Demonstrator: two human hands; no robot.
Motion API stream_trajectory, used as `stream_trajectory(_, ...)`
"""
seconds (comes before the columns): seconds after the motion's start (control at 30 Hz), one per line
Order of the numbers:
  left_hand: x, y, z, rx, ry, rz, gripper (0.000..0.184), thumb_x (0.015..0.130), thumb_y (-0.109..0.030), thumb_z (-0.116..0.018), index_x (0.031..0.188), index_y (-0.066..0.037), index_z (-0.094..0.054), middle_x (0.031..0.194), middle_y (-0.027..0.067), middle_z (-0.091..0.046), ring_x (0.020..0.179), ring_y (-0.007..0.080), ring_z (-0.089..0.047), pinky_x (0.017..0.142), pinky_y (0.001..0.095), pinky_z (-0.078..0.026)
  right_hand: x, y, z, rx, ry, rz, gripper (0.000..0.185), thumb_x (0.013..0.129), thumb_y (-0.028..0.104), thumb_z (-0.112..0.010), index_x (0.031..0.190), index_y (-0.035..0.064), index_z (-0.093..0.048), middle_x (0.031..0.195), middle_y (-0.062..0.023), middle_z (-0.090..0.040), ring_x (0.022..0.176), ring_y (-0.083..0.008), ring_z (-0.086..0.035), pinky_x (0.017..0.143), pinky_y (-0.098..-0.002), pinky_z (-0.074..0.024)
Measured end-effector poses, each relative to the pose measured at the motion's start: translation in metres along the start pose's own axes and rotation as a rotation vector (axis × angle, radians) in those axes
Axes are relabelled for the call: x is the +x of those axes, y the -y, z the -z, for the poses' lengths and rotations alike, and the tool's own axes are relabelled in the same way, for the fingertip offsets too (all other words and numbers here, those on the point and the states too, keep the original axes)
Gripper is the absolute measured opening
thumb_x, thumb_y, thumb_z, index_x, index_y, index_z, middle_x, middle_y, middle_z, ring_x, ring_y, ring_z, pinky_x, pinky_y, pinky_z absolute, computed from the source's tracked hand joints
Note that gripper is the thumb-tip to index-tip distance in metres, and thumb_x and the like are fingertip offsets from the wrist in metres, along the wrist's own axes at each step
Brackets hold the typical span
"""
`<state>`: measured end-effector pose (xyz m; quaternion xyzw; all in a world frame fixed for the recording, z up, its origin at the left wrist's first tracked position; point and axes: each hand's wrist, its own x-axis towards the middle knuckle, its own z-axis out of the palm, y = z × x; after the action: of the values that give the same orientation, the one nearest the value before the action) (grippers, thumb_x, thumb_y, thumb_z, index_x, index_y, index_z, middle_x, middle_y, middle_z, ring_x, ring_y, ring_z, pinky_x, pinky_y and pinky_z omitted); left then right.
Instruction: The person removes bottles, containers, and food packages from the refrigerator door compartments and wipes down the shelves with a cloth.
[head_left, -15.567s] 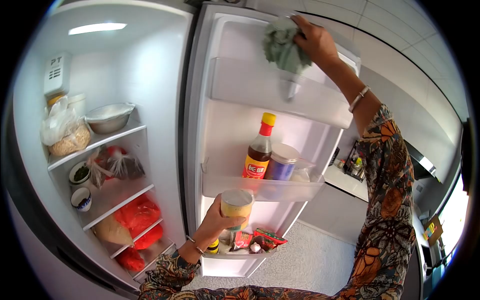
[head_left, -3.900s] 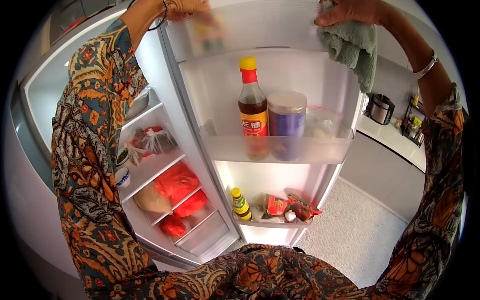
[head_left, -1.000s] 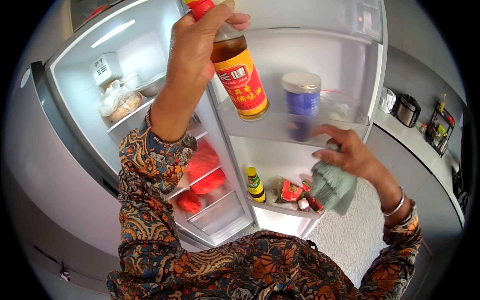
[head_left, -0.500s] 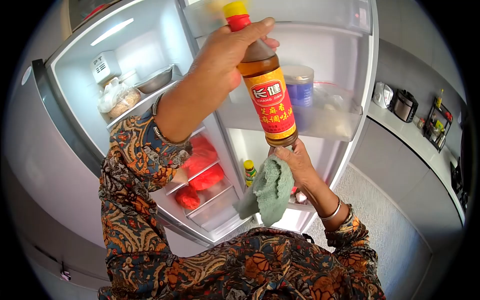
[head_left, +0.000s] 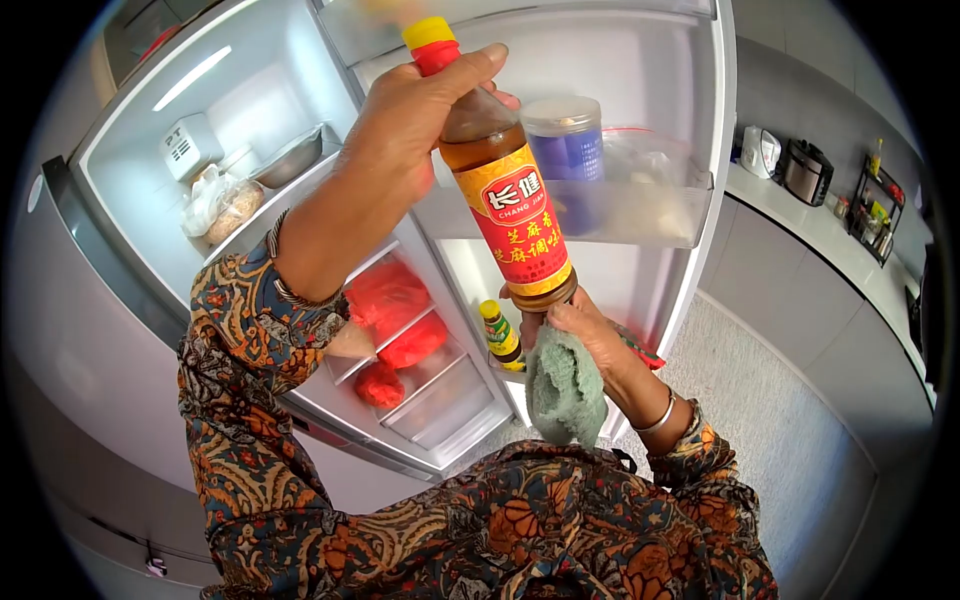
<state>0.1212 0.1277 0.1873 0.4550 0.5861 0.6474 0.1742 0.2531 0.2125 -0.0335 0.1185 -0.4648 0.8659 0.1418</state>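
Yellow cap (head_left: 428,32) up-left, bottle (head_left: 512,195) aslant, left hand (head_left: 405,125) round neck (head_left: 480,112), right hand (head_left: 597,342) round base (head_left: 552,293).

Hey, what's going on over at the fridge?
At an open fridge, a person's left hand grips a Chang Jian sesame seasoning bottle by the neck. The right hand is at its base, holding a green cloth. The bottle is tilted, in front of the fridge door. Behind it, a blue-purple jar stands in a door shelf; a smaller yellow-capped bottle stands lower down.
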Motion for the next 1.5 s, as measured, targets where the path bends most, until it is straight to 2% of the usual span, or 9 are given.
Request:
stream_trajectory(0.27,-0.002,-0.001,-0.004,0.039,0.014,0.013,0.032,0.078,-0.037,-0.075,0.081,-0.009,-0.061,0.090,0.0183,-0.070,0.086,0.0229,-0.067,0.084,0.0352,-0.052,-0.007,0.000,0.000,0.031,0.056,-0.064,0.063,0.078,0.036,-0.073,0.125,0.0017,-0.048,0.087,-0.0010,-0.059,0.072,-0.0089,-0.056,0.063,-0.0230,-0.0480)
stream_trajectory(0.67,0.001,0.001,-0.005,0.056,0.026,0.038,0.030,0.080,-0.035,-0.073,0.079,-0.008,-0.060,0.091,0.0209,-0.069,0.086,0.0253,-0.068,0.082,0.0368,-0.054,-0.016,0.002,-0.006,0.058,0.064,-0.071,0.058,0.083,0.030,-0.067,0.129,0.0010,-0.046,0.110,-0.0023,-0.058,0.094,-0.0078,-0.054,0.083,-0.0231,-0.0442)
stream_trajectory(0.77,0.002,0.001,-0.003,0.060,0.038,0.053,0.030,0.081,-0.035,-0.073,0.079,-0.007,-0.060,0.091,0.0208,-0.069,0.086,0.0256,-0.068,0.082,0.0372,-0.054,-0.017,0.002,-0.017,-0.016,-0.052,-0.041,0.083,0.068,0.054,-0.075,0.124,-0.0010,-0.050,0.108,-0.0099,-0.062,0.067,-0.0123,-0.059,0.061,-0.0252,-0.0493)
stream_trajectory(0.87,0.003,0.003,-0.002,0.060,0.048,0.057,0.030,0.081,-0.035,-0.073,0.080,-0.007,-0.060,0.091,0.0208,-0.069,0.086,0.0259,-0.068,0.081,0.0372,-0.054,-0.017,-0.003,-0.013,-0.004,-0.069,-0.058,0.083,0.067,0.054,-0.076,0.124,-0.0007,-0.049,0.107,-0.0096,-0.061,0.066,-0.0124,-0.059,0.058,-0.0246,-0.0480)
stream_trajectory(0.97,0.002,0.003,-0.001,0.068,0.035,0.065,0.030,0.081,-0.035,-0.073,0.079,-0.007,-0.060,0.091,0.0207,-0.069,0.086,0.0261,-0.068,0.081,0.0373,-0.055,-0.019,0.001,-0.011,0.086,0.072,-0.084,0.062,0.081,0.034,-0.070,0.129,0.0014,-0.046,0.110,-0.0019,-0.057,0.093,-0.0084,-0.053,0.082,-0.0236,-0.0440)
stream_trajectory(1.07,0.002,0.004,-0.001,0.051,0.042,0.072,0.031,0.080,-0.035,-0.074,0.082,-0.007,-0.059,0.089,0.0201,-0.069,0.085,0.0254,-0.068,0.082,0.0361,-0.054,-0.019,0.005,-0.025,0.014,-0.030,-0.048,0.081,0.069,0.052,-0.075,0.124,0.0004,-0.048,0.104,-0.0089,-0.060,0.065,-0.0126,-0.058,0.058,-0.0246,-0.0477)
stream_trajectory(1.13,0.000,0.004,-0.002,0.030,0.048,0.069,0.036,0.078,-0.034,-0.076,0.089,-0.006,-0.057,0.085,0.0191,-0.069,0.081,0.0236,-0.068,0.083,0.0338,-0.052,-0.019,0.003,-0.021,0.008,-0.023,-0.056,0.079,0.070,0.051,-0.075,0.125,0.0009,-0.047,0.104,-0.0091,-0.060,0.064,-0.0128,-0.057,0.057,-0.0245,-0.0474)
stream_trajectory(1.47,0.000,0.004,0.003,-0.008,0.039,0.112,0.028,0.083,-0.033,-0.071,0.083,-0.008,-0.059,0.096,0.0227,-0.067,0.091,0.0303,-0.067,0.082,0.0391,-0.055,-0.019,0.005,-0.020,-0.050,-0.058,-0.108,0.063,0.073,0.036,-0.076,0.119,-0.0005,-0.053,0.093,-0.0058,-0.063,0.065,-0.0101,-0.057,0.057,-0.0233,-0.0466)
stream_trajectory(1.5,-0.001,0.003,0.003,-0.011,0.043,0.124,0.027,0.084,-0.033,-0.070,0.082,-0.008,-0.059,0.096,0.0228,-0.067,0.092,0.0307,-0.067,0.082,0.0395,-0.055,-0.019,0.002,-0.016,-0.057,-0.050,-0.124,0.059,0.076,0.033,-0.074,0.121,0.0000,-0.052,0.100,-0.0054,-0.062,0.077,-0.0099,-0.056,0.068,-0.0248,-0.0455)
